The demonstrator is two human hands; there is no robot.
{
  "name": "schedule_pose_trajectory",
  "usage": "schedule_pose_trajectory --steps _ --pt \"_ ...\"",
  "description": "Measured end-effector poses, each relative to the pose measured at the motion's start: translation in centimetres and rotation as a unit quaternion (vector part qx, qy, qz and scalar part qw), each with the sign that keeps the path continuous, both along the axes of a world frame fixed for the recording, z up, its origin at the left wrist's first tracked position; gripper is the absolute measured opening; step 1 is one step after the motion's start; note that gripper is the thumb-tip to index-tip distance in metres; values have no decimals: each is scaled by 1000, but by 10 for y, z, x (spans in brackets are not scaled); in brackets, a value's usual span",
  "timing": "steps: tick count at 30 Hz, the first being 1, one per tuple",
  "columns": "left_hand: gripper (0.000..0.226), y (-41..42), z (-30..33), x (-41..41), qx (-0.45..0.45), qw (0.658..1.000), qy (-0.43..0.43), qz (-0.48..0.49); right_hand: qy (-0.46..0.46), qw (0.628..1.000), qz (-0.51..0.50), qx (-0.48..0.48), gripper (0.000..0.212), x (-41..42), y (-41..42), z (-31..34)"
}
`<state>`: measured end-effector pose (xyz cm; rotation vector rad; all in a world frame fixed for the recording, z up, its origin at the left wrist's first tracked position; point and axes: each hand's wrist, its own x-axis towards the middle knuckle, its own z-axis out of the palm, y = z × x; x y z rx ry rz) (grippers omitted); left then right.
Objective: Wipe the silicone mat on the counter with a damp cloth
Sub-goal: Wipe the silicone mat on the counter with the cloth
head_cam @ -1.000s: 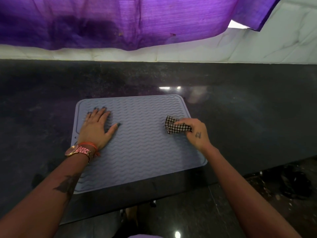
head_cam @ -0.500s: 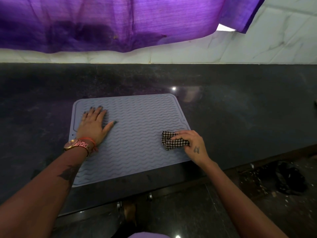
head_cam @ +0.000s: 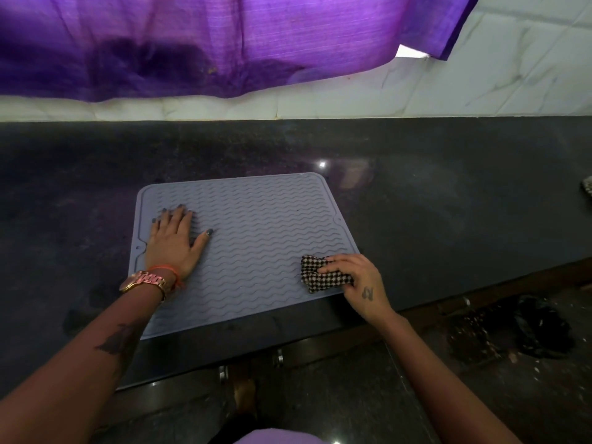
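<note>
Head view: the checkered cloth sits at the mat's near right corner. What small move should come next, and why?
Probably sweep the cloth leftward along the near edge of the mat. The right hand has it at the near right corner, the left hand lies flat pinning the mat, and the near strip lies open to its left.

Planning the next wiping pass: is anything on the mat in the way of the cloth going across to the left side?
Only the left hand, pressed flat on the mat. The cloth sits at the near right corner under the right hand.

Dim, soft-focus wide-angle view, backlit purple curtain [head_cam: 224, 43], small glare spots on dark counter [head_cam: 448, 187].
</note>
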<state>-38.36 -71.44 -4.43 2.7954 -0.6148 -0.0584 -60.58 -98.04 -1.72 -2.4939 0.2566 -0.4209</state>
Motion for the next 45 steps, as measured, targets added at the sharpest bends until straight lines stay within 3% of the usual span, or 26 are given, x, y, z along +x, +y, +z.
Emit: schedule_pose_trajectory --steps 25,41,45 --pt "61 7 3 -12 -31 999 -12 1 28 999 -27 38 55 -23 27 6" --pt "63 9 0 -11 -48 999 -6 -2 46 999 1 13 50 -10 70 9" --pt "63 8 -1 -10 -56 998 -11 1 55 997 49 -15 49 -1 97 11"
